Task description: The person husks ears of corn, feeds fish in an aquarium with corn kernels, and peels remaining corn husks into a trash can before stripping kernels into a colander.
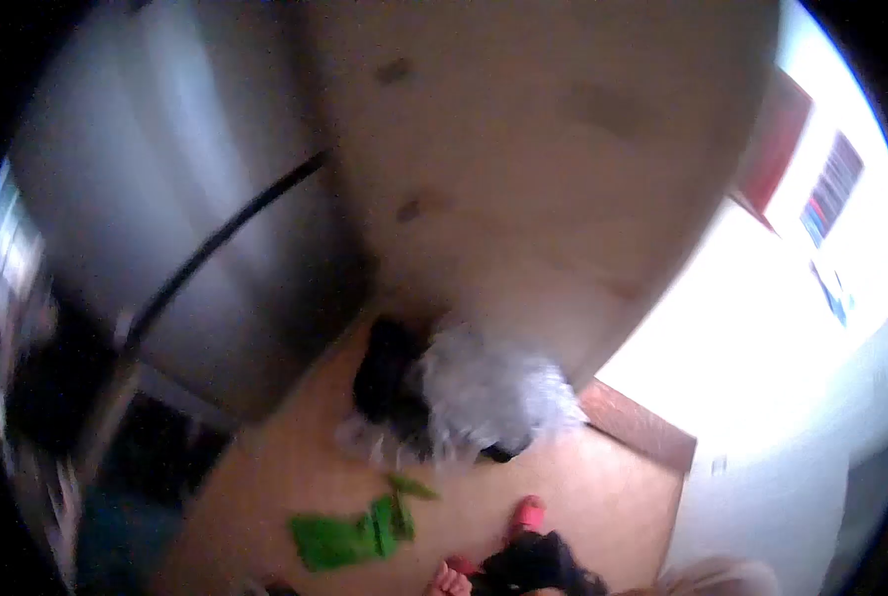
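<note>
At the bottom edge shows part of my left hand (449,580), small and blurred, beside my dark-clothed legs (538,568). Whether its fingers are apart or closed I cannot make out, and nothing clear shows in it. Nearest to it on the floor lies a bright green cloth-like or plastic-like piece (334,539), flat and crumpled. Farther off, a heap of crumpled clear plastic (498,397) rests against something black (386,368). My right hand does not show; a pale blurred shape (722,576) at the lower right could be a sleeve or arm.
A large brown panel (553,149) rises ahead, beside a grey upright surface (126,169) crossed by a black bar (225,238). To the right stands a white wall (702,328) with a wooden baseboard (643,422). A pink slipper (529,513) is on the tan floor (603,497).
</note>
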Available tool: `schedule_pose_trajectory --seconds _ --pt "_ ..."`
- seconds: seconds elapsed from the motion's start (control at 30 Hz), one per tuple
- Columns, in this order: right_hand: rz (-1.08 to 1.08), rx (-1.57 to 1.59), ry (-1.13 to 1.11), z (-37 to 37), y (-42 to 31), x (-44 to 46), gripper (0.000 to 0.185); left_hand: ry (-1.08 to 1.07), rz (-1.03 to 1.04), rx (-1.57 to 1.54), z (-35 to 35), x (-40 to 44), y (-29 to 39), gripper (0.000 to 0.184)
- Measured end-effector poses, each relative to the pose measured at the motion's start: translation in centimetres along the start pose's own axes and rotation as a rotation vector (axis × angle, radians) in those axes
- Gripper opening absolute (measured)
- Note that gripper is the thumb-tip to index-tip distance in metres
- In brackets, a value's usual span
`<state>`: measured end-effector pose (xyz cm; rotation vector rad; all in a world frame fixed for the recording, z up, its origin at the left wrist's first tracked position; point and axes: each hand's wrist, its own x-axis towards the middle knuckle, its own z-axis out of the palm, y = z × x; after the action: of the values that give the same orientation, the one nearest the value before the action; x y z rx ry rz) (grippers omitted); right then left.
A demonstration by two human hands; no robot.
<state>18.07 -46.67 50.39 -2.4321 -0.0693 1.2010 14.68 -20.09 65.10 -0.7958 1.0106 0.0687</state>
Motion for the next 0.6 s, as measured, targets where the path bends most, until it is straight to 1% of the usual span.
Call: schedule_pose_trajectory --seconds 0.03,0.07,0.1,0.17,0.2,0.23,0.27,0.33,0.37,0.4,0.43,0.47,0.5,0.53,0.57,0.6 --pt "0.035 0.075 0.039 0.1 1.1 -1.2 0.029 -0.006 0.177 0.175 -0.3 0.1 -0.8 0.024" --pt "0.046 0.131 0.069 1.2 2.4 -2.5 0.029 -0.014 0.186 0.438 -0.9 0.8 -1.8 0.022" --pt "0.061 0.190 0.097 1.1 3.1 -3.4 0.029 0.029 0.127 0.711 0.0 1.9 -3.8 0.020" --pt "0.140 0.327 0.196 0.0 5.1 -4.5 0.029 0.124 -0.018 1.091 -0.1 4.6 -8.0 0.017" --pt "0.332 0.403 0.420 0.1 7.2 -3.6 0.026 0.182 -0.085 1.233 -0.2 5.7 -10.4 0.016" --pt "0.422 0.620 0.365 -1.4 5.8 -3.7 0.027 0.226 -0.156 1.319 0.6 6.6 -11.7 0.016" --pt "0.476 0.717 0.431 -3.3 9.2 -3.8 0.027 0.264 -0.213 1.400 -0.3 8.6 -15.0 0.016" --pt "0.432 0.791 0.403 -7.2 13.7 -3.0 0.027 0.297 -0.319 1.524 -1.3 11.9 -20.4 0.017" --pt "0.352 0.798 0.399 -9.4 16.4 -3.4 0.027 0.314 -0.375 1.577 -2.0 13.9 -23.7 0.019" --pt "0.352 0.789 0.447 -12.1 19.4 -4.2 0.024 0.322 -0.432 1.623 -3.1 16.3 -26.7 0.021" --pt "0.321 0.843 0.526 -13.1 22.8 -3.2 0.023 0.332 -0.493 1.653 -4.2 18.4 -29.0 0.023" --pt "0.314 0.866 0.558 -14.4 25.9 -3.3 0.022 0.330 -0.529 1.686 -4.9 20.6 -31.5 0.025" --pt "0.306 0.888 0.590 -16.0 28.8 -3.7 0.022 0.320 -0.550 1.712 -5.4 22.3 -34.3 0.027" --pt "0.423 0.944 0.501 -18.2 31.0 -4.6 0.022 0.296 -0.574 1.743 -5.2 23.7 -36.7 0.030" --pt "0.542 0.999 0.403 -20.7 33.9 -6.3 0.022 0.259 -0.510 1.776 -5.5 24.1 -40.0 0.029" --pt "0.565 0.972 0.407 -22.2 37.5 -7.1 0.022 0.223 -0.445 1.809 -5.9 24.5 -43.3 0.029"
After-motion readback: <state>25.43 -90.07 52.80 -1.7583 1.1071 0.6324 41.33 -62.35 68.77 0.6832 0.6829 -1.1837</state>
